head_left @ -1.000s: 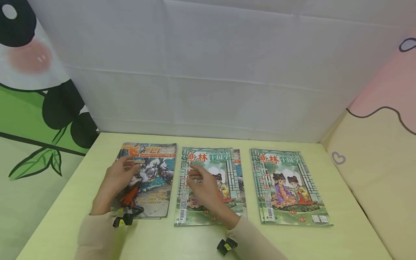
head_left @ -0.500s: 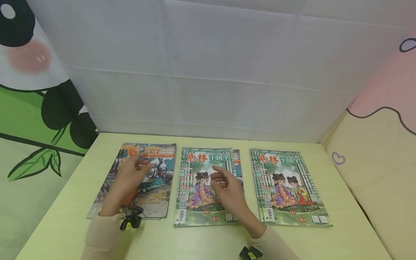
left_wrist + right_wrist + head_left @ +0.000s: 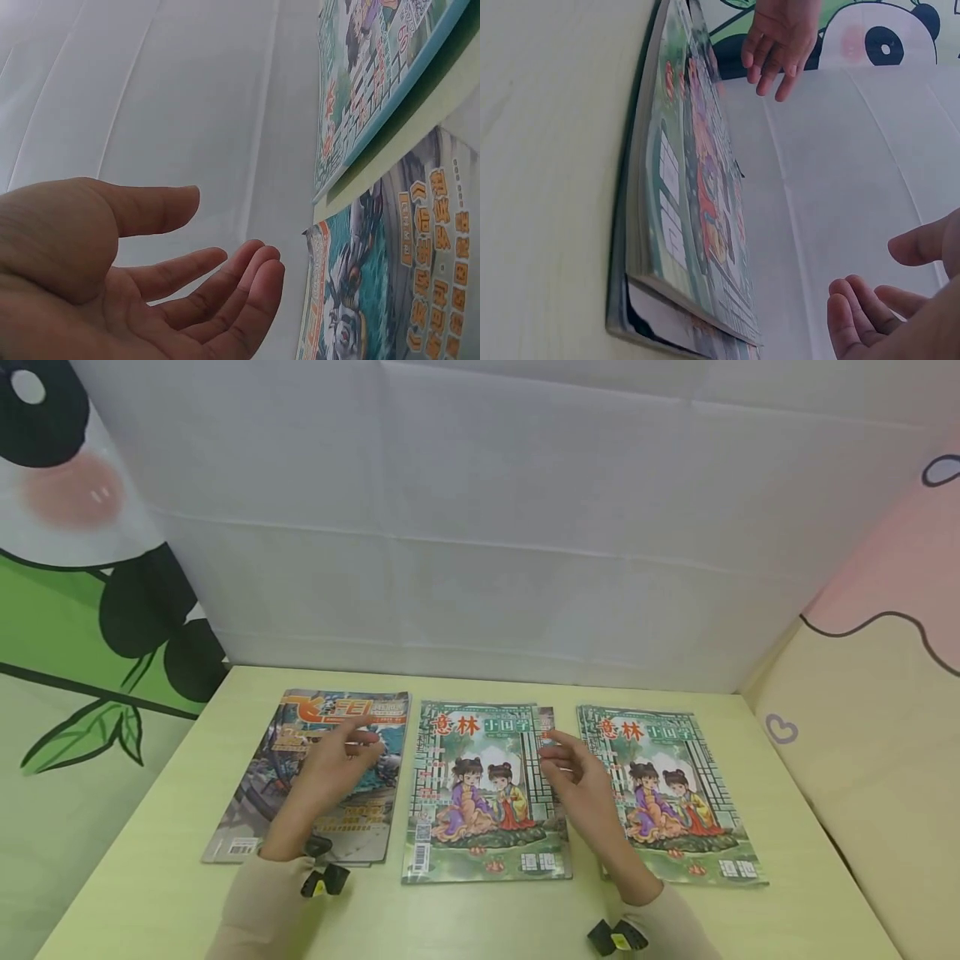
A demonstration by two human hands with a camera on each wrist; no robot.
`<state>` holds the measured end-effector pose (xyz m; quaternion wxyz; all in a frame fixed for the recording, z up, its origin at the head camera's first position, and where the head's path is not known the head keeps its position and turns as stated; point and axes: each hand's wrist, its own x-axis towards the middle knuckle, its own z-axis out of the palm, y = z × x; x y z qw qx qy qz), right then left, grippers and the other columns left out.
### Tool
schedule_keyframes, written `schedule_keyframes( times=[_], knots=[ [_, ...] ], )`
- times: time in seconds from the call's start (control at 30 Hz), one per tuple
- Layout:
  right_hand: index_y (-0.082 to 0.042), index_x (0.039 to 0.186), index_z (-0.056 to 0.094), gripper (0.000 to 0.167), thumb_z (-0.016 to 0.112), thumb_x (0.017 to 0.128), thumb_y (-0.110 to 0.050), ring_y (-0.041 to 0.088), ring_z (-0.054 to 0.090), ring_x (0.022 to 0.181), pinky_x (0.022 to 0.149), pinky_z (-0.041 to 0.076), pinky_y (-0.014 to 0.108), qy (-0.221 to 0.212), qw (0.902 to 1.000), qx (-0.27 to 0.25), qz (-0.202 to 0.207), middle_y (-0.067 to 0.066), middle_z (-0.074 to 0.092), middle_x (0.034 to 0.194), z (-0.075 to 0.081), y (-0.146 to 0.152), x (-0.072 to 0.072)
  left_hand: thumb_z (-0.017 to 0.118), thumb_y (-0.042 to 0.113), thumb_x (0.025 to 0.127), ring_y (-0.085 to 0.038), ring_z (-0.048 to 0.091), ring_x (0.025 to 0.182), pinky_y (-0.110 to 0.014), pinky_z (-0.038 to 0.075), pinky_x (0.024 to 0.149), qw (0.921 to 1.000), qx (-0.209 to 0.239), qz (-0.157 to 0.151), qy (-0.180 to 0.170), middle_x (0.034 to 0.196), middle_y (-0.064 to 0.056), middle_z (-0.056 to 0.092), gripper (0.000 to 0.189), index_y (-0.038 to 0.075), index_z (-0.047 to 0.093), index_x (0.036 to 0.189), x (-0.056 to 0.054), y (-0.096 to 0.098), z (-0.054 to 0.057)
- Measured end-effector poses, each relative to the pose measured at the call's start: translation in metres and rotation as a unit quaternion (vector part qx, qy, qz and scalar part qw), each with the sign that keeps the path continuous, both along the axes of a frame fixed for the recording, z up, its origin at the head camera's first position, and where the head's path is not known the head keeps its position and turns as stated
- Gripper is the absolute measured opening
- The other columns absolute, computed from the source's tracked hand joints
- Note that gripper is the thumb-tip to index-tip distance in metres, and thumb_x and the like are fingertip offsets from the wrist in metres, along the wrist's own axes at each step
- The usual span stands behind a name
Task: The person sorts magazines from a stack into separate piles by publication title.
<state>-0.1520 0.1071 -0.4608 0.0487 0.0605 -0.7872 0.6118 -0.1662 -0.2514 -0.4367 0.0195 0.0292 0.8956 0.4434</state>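
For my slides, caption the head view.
Left hand and right hand hover over three magazine stacks on a pale table.

FEI pile [image 3: 270, 781] at 9 o'clock: orange masthead, dark blue-grey art, lower layer peeking at 6 o'clock; left hand [image 3: 333, 770] above it. Middle pile [image 3: 480, 802]: green cover, two robed figures; lower magazine [image 3: 546, 718] juts at 3 o'clock. Third pile [image 3: 678, 802] at 3 o'clock: same green cover, layers fanned toward 9 o'clock; right hand [image 3: 587, 787] near that edge. All flat, mastheads toward 12.
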Motion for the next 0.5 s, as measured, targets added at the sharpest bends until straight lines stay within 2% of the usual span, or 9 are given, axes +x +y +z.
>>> schedule_keyframes(
  times=[0.27,0.37,0.5],
  knots=[
    [0.001,0.154,0.060,0.047,0.068,0.108,0.003,0.033,0.069,0.120,0.098,0.057,0.019,-0.011,0.9997,-0.017,-0.014,0.031,0.069,0.135,0.000,0.010,-0.008,0.064,0.017,0.113,-0.051,0.067,0.128,-0.063,0.060,0.099,1.0000,-0.001,-0.008,0.005,0.138,-0.031,0.068,0.057,-0.006,0.046,0.162,-0.001,0.007,-0.004],
    [0.000,0.155,0.060,0.047,0.068,0.108,0.001,0.034,0.069,0.121,0.097,0.057,0.020,-0.022,0.9996,-0.002,-0.018,0.029,0.070,0.136,-0.004,0.012,-0.009,0.063,0.016,0.113,-0.049,0.069,0.126,-0.062,0.060,0.100,0.9998,0.003,-0.018,-0.004,0.137,-0.030,0.069,0.056,-0.006,0.046,0.162,-0.002,0.011,-0.007],
    [0.000,0.156,0.059,0.049,0.069,0.108,-0.003,0.035,0.068,0.122,0.097,0.057,0.024,-0.041,0.9980,0.039,-0.026,0.025,0.071,0.135,-0.010,0.014,-0.010,0.063,0.016,0.114,-0.050,0.068,0.127,-0.062,0.058,0.104,0.9987,0.012,-0.037,-0.033,0.138,-0.030,0.068,0.058,-0.007,0.044,0.163,-0.003,0.018,-0.013]
  ],
)
